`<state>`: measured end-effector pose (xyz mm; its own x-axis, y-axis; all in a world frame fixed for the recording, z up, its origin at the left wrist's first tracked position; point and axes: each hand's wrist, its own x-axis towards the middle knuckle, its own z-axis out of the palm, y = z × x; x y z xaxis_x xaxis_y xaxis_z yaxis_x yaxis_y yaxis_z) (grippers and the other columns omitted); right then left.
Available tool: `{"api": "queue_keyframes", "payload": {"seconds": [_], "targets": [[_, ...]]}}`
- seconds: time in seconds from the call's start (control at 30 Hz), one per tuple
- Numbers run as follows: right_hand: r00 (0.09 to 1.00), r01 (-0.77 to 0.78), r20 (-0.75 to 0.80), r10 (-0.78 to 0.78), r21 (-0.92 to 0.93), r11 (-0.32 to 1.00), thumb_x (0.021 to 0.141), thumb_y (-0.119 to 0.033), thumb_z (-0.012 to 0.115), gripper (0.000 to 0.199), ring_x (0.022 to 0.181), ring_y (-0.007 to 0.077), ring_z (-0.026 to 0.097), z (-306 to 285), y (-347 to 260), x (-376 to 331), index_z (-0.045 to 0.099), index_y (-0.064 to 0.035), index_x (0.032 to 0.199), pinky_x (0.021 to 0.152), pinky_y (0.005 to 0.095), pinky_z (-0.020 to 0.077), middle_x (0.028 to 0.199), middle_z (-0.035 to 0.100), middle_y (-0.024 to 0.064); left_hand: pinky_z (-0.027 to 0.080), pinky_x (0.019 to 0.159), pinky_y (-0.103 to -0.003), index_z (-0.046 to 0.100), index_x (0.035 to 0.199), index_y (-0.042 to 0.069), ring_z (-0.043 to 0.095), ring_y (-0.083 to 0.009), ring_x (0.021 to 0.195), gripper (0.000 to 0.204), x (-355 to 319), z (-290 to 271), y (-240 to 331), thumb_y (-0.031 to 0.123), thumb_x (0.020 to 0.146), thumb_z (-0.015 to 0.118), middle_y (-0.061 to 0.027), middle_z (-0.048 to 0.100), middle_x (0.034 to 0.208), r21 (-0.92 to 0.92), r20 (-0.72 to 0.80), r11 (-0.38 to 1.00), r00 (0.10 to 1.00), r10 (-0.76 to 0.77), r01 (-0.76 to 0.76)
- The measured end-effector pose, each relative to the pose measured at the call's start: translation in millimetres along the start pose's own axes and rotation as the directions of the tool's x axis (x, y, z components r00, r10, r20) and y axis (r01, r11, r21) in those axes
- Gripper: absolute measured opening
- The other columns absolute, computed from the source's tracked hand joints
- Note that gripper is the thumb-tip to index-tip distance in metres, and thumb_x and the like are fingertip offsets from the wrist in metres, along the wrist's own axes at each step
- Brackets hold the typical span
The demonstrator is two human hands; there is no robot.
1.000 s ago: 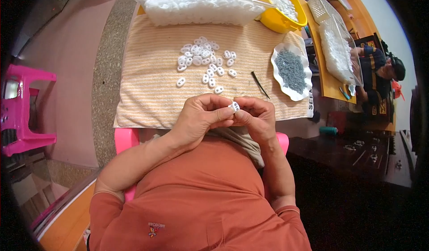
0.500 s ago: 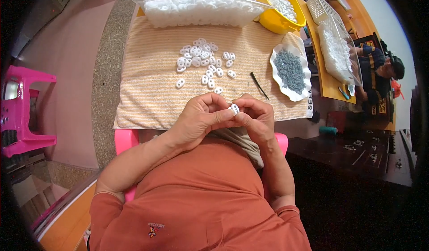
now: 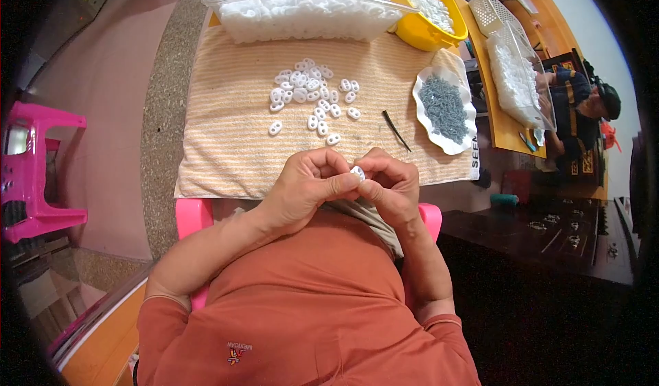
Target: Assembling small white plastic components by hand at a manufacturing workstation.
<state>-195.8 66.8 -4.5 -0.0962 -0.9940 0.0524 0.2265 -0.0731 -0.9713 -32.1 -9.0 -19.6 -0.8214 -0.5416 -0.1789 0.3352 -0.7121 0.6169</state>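
Head view shows a striped orange towel (image 3: 226, 145) over the table, speckled floor (image 3: 159, 111) beyond, a pink stool (image 3: 41, 173) at left. Left hand (image 3: 302, 187) and right hand (image 3: 391, 187) meet at the towel's near edge, fingertips pinching a small white piece (image 3: 357, 173), seemingly a ring like the loose white rings (image 3: 309, 94).

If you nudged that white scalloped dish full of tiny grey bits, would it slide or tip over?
The white dish looks shallow and wide, so it would probably slide rather than tip. It sits on the striped towel, which likely grips and slows it. The grey bits lie heaped and loose, so a sharp push might spill some.
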Motion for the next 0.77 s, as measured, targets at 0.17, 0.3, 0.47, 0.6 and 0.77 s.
{"api": "queue_keyframes", "payload": {"seconds": [0.17, 0.3, 0.47, 0.6, 0.77], "targets": [[1.000, 0.010, 0.010, -0.010, 0.030, 1.000, 0.081, -0.005, 0.071, 0.026, 0.075, 0.0159, 0.060, -1.3, 6.4, -1.8, 0.064, 0.0046, 0.104, 0.063, 0.0238, 0.0490, 0.091, 0.060, 0.0111, 0.053, 0.071, -0.022, 0.059, 0.089, 0.002, 0.063, -0.0092, 0.077, 0.011, 0.4, -0.7, -1.7, 0.010, 0.087, 0.067, -0.0058, 0.065, 0.085, 0.032, 0.015, 0.999, 1.000, 0.023, -0.024], [0.997, -0.061, 0.058, 0.060, 0.014, 0.998, 0.083, -0.008, 0.071, 0.027, 0.076, 0.0130, 0.057, -8.2, 4.2, 1.8, 0.063, 0.0049, 0.105, 0.064, 0.0223, 0.0462, 0.090, 0.057, 0.0076, 0.054, 0.071, -0.023, 0.059, 0.089, 0.003, 0.063, -0.0104, 0.078, 0.010, 1.9, 1.1, 3.1, 0.009, 0.087, 0.067, -0.0058, 0.065, 0.086, 0.021, -0.015, 0.999, 0.999, -0.046, 0.046], [0.960, -0.267, 0.127, 0.251, 0.128, 0.955, 0.083, -0.008, 0.069, 0.019, 0.076, 0.0102, 0.052, -7.2, -14.5, 6.1, 0.063, 0.0048, 0.097, 0.068, 0.0223, 0.0432, 0.087, 0.055, 0.0043, 0.055, 0.073, -0.025, 0.059, 0.090, 0.002, 0.064, -0.0124, 0.079, 0.011, 0.0, 1.1, 4.3, 0.009, 0.087, 0.067, -0.0066, 0.065, 0.088, -0.020, 0.002, 0.997, 0.997, -0.078, 0.078], [0.992, -0.090, 0.088, 0.091, -0.012, 0.996, 0.084, -0.003, 0.067, 0.014, 0.076, 0.0101, 0.056, -14.6, -12.9, 10.3, 0.061, 0.0036, 0.094, 0.067, 0.0220, 0.0464, 0.088, 0.057, 0.0050, 0.056, 0.074, -0.027, 0.059, 0.092, 0.002, 0.064, -0.0138, 0.082, 0.010, 0.4, 4.1, 5.5, 0.008, 0.088, 0.066, -0.0069, 0.065, 0.090, -0.014, 0.007, 0.994, 0.994, -0.110, 0.110], [0.977, -0.201, -0.102, 0.186, -0.160, 0.966, 0.087, -0.002, 0.064, 0.013, 0.080, 0.0156, 0.065, -21.6, -28.9, 15.5, 0.060, 0.0041, 0.098, 0.072, 0.0264, 0.0538, 0.094, 0.062, 0.0093, 0.056, 0.074, -0.026, 0.060, 0.095, 0.001, 0.064, -0.0136, 0.083, 0.012, 1.7, 5.2, 6.5, 0.010, 0.088, 0.065, -0.0069, 0.065, 0.093, -0.029, -0.036, 0.995, 0.994, -0.099, 0.098]]}}
